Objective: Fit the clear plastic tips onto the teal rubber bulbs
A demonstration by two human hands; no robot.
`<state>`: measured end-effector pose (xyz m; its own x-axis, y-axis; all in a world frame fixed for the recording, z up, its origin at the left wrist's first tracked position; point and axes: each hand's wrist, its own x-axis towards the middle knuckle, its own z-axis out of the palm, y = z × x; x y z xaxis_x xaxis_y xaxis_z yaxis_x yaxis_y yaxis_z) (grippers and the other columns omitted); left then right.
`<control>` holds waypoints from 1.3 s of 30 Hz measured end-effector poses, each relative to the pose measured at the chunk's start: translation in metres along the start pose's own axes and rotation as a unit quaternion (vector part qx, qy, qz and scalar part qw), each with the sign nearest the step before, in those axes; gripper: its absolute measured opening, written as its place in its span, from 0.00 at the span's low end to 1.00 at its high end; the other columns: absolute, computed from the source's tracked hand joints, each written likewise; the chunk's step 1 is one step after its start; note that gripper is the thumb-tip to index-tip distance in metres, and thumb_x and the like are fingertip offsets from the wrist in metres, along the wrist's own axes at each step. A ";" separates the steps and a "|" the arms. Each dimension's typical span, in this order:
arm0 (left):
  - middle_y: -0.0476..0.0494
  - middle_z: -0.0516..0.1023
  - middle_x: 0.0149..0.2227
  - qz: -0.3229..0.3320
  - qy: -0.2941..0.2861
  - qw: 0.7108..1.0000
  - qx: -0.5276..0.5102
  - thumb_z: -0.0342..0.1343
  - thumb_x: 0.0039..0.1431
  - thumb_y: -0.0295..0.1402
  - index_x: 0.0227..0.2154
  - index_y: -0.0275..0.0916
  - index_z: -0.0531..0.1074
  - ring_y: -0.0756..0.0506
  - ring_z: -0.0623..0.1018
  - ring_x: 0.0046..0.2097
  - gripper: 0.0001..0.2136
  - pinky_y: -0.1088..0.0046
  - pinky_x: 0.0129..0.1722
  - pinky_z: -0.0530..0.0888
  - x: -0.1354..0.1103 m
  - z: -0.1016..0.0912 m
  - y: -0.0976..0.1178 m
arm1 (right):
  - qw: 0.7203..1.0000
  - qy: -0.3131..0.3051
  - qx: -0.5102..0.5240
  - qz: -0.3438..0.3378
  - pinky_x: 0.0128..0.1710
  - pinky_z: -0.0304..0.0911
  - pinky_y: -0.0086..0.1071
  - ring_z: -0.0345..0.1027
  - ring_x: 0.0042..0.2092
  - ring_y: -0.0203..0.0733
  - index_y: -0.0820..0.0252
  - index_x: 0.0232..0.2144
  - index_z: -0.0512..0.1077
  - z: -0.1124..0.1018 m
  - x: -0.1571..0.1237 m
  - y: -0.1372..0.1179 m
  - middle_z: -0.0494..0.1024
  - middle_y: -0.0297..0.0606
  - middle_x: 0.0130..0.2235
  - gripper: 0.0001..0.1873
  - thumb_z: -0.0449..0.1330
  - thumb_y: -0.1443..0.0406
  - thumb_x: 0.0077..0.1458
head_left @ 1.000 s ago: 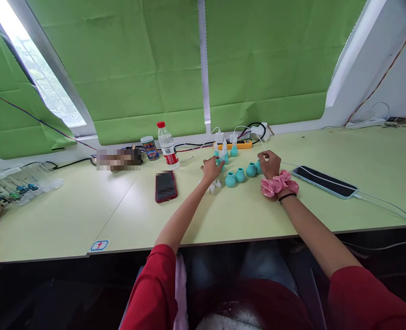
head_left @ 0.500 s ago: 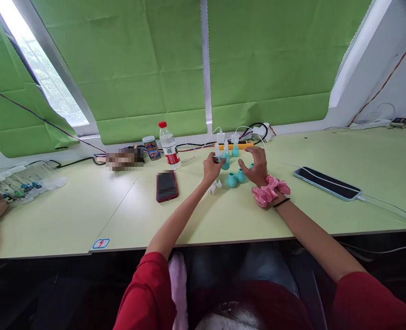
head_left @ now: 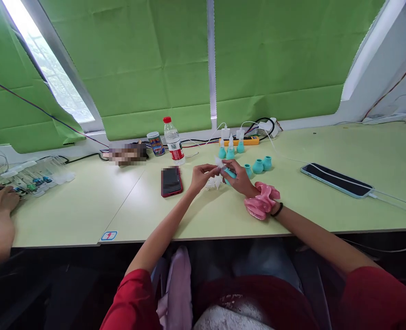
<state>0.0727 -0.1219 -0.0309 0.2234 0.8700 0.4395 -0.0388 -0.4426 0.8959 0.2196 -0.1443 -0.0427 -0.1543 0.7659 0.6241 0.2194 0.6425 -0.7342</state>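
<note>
My right hand [head_left: 238, 178] is wrapped round a teal rubber bulb [head_left: 229, 174]. A translucent white nozzle [head_left: 219, 162] rises from the bulb's upper end, tilted to the left. On the left, my left hand [head_left: 203, 178] pinches with thumb and fingertips at the nozzle's base, touching my right fingers. Below the hands lie several small white nozzles [head_left: 212, 184], partly covered. Three teal bulbs with open tops [head_left: 257, 166] stand right of my right hand. Behind, a group of teal bulbs [head_left: 230, 153] stands upright, at least two with white nozzles on top.
Left of my hands lie a red-edged phone [head_left: 171, 181], a water bottle [head_left: 175, 149] and a can [head_left: 156, 144]. A charging phone [head_left: 337, 179] lies right. Chargers sit in an orange power strip [head_left: 251, 141]. Another person's hand [head_left: 0, 199] is by clear plastic containers [head_left: 34, 176] far left.
My left hand has left the bulb at the back and come down to the nozzle. My right hand has moved left and closed on a teal bulb. The two hands now meet.
</note>
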 end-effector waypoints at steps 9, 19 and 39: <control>0.46 0.73 0.20 -0.013 -0.047 0.999 -0.013 0.57 0.46 0.41 0.22 0.32 0.73 0.52 0.70 0.23 0.14 0.75 0.26 0.68 -0.003 -0.007 -0.001 | 0.975 -0.070 0.177 0.115 0.20 0.64 0.34 0.66 0.20 0.36 0.55 0.35 0.56 0.001 0.000 -0.011 0.69 0.29 0.25 0.15 0.53 0.55 0.49; 0.47 0.74 0.20 0.015 0.012 0.998 0.053 0.58 0.44 0.38 0.23 0.33 0.75 0.52 0.70 0.23 0.11 0.76 0.24 0.68 -0.006 0.004 -0.004 | 0.965 -0.040 0.216 0.146 0.17 0.60 0.30 0.63 0.18 0.34 0.55 0.32 0.55 0.002 -0.001 -0.014 0.67 0.26 0.21 0.16 0.57 0.56 0.45; 0.41 0.75 0.31 0.252 0.008 0.916 0.311 0.47 0.56 0.40 0.30 0.39 0.74 0.46 0.69 0.35 0.13 0.64 0.36 0.68 -0.005 0.000 -0.015 | 0.944 -0.023 0.267 0.195 0.15 0.58 0.30 0.60 0.16 0.33 0.56 0.29 0.55 0.002 0.001 -0.015 0.66 0.27 0.20 0.17 0.57 0.54 0.44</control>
<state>0.0726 -0.1199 -0.0467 0.3153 0.5214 0.7929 0.4305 -0.8232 0.3701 0.2142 -0.1531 -0.0312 -0.2056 0.9392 0.2748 -0.2458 0.2223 -0.9435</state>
